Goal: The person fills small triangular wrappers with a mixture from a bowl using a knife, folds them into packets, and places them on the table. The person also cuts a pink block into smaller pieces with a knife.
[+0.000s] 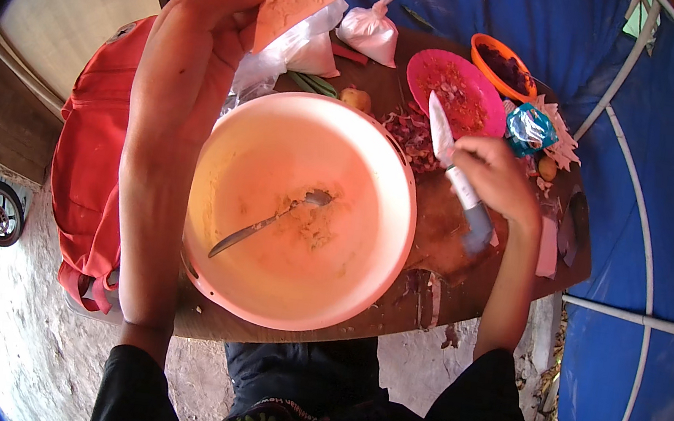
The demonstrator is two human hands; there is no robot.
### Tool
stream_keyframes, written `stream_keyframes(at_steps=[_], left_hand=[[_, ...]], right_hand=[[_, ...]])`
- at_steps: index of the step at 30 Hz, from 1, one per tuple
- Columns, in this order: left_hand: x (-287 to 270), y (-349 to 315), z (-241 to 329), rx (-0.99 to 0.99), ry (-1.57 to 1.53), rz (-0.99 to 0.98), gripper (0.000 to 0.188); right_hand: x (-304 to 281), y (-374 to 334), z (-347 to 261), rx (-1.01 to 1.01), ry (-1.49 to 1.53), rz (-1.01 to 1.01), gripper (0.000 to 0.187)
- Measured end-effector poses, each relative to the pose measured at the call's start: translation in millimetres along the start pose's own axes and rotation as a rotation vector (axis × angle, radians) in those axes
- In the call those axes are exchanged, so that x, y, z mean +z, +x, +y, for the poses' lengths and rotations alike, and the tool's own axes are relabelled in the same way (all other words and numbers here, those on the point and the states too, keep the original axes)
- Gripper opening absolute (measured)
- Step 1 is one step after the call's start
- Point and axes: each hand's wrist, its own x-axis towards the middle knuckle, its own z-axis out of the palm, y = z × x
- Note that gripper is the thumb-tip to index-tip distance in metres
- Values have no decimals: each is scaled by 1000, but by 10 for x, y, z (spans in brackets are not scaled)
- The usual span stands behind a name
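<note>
My left hand (pixel 213 20) is raised at the upper left, its fingers closed on a flat, peach-coloured, straight-edged piece (pixel 288 12). Pale crumbly paste sticks to that piece; its exact kind does not show. On the right, my right hand (pixel 494 180) grips a knife (pixel 440 129) near where blade meets handle. The blade points up and away, and the white and grey handle juts out below the fist, slightly blurred. Between my arms stands a large pale basin (pixel 277 151). Inside it a metal spoon (pixel 267 223) lies against scraps of pale mixture.
Behind the basin are tied bags of white powder (pixel 371 32). To the right sit a pink plate (pixel 491 103) with reddish bits, an orange bowl (pixel 480 44), a teal packet (pixel 531 127) and onion peelings (pixel 414 140). A red backpack (pixel 93 153) is left of the basin.
</note>
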Motion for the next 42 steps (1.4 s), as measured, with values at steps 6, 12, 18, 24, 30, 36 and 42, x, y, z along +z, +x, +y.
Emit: stream_keyframes(at_steps=[6,12,18,24,30,36,42], left_hand=[[202,-56,-45,2,-44,-21,46],[402,-179,60,-25,-18,-1,57],[459,-196,61,-121,-188,-34,41],[560,-313,137,-96,-185,1,39],[683,-396,211,-12,-45,-77,38],[735,-455,221,-15,-86,-218,30],[786,-534,263,-48,6,-221,27]], right_hand=[[372,29,409,82,-270,-30,26],[387,19,-312,-83,-536,493,26],[190,73,-1249,-1115,-302,644,31],[261,174,-1487,-1277,-356,589,28],[224,143,-1422,-1121,-125,533,17],[127,-26,-1368,-952,48,471,13],[192,-18,-1335,-888,210,486,14]])
